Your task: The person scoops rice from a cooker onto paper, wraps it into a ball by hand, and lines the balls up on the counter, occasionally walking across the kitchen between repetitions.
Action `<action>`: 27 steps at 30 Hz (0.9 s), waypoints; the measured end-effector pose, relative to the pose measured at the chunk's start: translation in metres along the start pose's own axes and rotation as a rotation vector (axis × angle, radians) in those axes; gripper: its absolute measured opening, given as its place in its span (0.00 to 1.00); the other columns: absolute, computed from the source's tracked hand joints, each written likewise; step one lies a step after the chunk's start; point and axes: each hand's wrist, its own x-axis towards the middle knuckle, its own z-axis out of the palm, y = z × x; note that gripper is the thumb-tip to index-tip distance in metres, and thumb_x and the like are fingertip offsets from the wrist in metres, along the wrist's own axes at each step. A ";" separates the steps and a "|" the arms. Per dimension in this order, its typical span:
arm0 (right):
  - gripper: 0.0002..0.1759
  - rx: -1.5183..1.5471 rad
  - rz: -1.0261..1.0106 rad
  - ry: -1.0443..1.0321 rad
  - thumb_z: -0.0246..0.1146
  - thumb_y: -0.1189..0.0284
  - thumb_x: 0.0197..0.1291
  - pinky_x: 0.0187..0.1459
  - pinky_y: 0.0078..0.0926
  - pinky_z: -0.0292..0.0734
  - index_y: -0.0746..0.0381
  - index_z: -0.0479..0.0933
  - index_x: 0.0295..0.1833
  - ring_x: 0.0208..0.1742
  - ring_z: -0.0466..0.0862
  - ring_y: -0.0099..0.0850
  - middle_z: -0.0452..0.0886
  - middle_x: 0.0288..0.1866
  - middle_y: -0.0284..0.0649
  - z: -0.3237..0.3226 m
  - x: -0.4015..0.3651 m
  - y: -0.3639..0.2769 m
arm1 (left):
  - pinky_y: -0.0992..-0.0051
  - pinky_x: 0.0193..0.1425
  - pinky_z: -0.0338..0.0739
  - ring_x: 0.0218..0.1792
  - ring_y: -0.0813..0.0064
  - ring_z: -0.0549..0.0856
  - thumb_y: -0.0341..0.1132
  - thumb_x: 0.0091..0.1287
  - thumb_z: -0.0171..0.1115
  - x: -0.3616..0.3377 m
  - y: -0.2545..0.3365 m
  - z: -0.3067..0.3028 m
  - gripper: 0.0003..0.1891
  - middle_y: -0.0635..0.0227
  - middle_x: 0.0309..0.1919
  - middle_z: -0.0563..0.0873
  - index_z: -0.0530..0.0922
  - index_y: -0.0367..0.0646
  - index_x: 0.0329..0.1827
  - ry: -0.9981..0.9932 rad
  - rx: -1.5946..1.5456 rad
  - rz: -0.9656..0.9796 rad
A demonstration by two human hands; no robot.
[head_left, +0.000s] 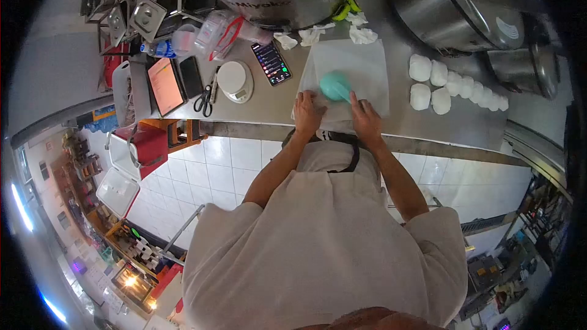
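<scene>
**Gently Does It: Two Hands Meet a Teal Lump on the Worktop**

A person in a pale shirt leans over a steel worktop (275, 101), both hands on a white sheet (361, 61) spread before them. The teal lump (335, 85), round and smooth, sits on the near half of that sheet, just beyond the fingertips. The left hand (307, 114) lies flat on the sheet's near edge, fingers released and spread. The right hand (365, 117) stretches its fingers up to the lump's near side; whether they press it or only touch it cannot be told from this height.

A cluster of white balls (455, 85) waits to the right, well apart from the sheet. To the left stand a small round scale (235, 80), a lit phone (271, 63) and scissors (205, 99) (crumpled tissues lie near the sheet's far edge).

Handling the lump well probably means keeping the left hand flat so the sheet does not creep, and working with even, light pressure from the right so the soft shape stays round.
</scene>
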 end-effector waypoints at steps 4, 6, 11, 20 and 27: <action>0.40 -0.087 -0.058 0.000 0.62 0.80 0.59 0.45 0.43 0.83 0.49 0.68 0.80 0.44 0.84 0.44 0.79 0.50 0.43 -0.011 0.006 0.016 | 0.47 0.56 0.74 0.55 0.44 0.78 0.31 0.49 0.82 0.009 0.007 0.004 0.32 0.52 0.52 0.78 0.71 0.43 0.55 -0.075 0.103 -0.150; 0.41 -0.089 -0.049 0.005 0.62 0.80 0.58 0.45 0.43 0.83 0.49 0.68 0.79 0.44 0.84 0.44 0.79 0.50 0.42 -0.018 0.008 0.022 | 0.46 0.56 0.74 0.55 0.43 0.78 0.31 0.49 0.82 0.009 0.002 0.008 0.33 0.52 0.53 0.77 0.70 0.44 0.55 -0.102 0.140 -0.157; 0.38 -0.176 0.028 0.053 0.60 0.80 0.63 0.48 0.41 0.83 0.48 0.68 0.80 0.46 0.84 0.43 0.80 0.49 0.42 -0.024 0.008 0.051 | 0.44 0.57 0.74 0.59 0.41 0.76 0.31 0.52 0.80 0.011 -0.001 0.011 0.31 0.50 0.55 0.75 0.69 0.44 0.55 -0.131 0.175 -0.157; 0.31 0.252 0.140 0.087 0.60 0.76 0.70 0.50 0.39 0.80 0.51 0.71 0.78 0.45 0.82 0.46 0.80 0.45 0.46 -0.042 0.004 0.044 | 0.47 0.61 0.74 0.59 0.42 0.78 0.33 0.58 0.73 -0.001 0.005 0.017 0.25 0.48 0.53 0.77 0.71 0.40 0.56 -0.063 0.279 -0.039; 0.29 0.531 -0.064 0.354 0.62 0.79 0.69 0.49 0.35 0.79 0.57 0.73 0.75 0.47 0.84 0.45 0.82 0.49 0.51 -0.099 0.071 -0.004 | 0.49 0.60 0.76 0.54 0.42 0.80 0.35 0.66 0.63 0.009 -0.006 0.036 0.15 0.44 0.51 0.81 0.77 0.33 0.50 -0.075 0.286 -0.016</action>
